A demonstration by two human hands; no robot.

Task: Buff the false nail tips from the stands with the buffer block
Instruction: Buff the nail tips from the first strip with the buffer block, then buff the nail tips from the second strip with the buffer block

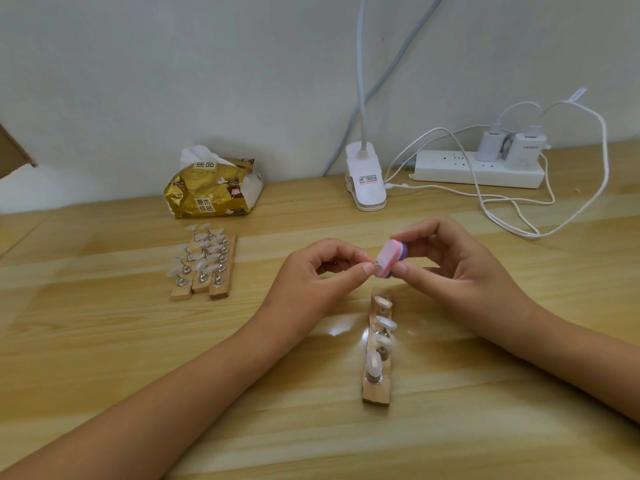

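Pink buffer block [391,259]: pinched in your right hand [460,268], against one nail tip [380,264] pinched by your left hand [322,271]. Near stand [376,393]: four tips seated. Three far stands [204,268]: loaded. Judged early; most remains.

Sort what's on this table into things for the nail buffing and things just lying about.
For the job: buffer block in right hand; nail tip pinched by left hand; near stand with tips; three stands further left.
Lying about: tissue pack; clip lamp; power strip with chargers.
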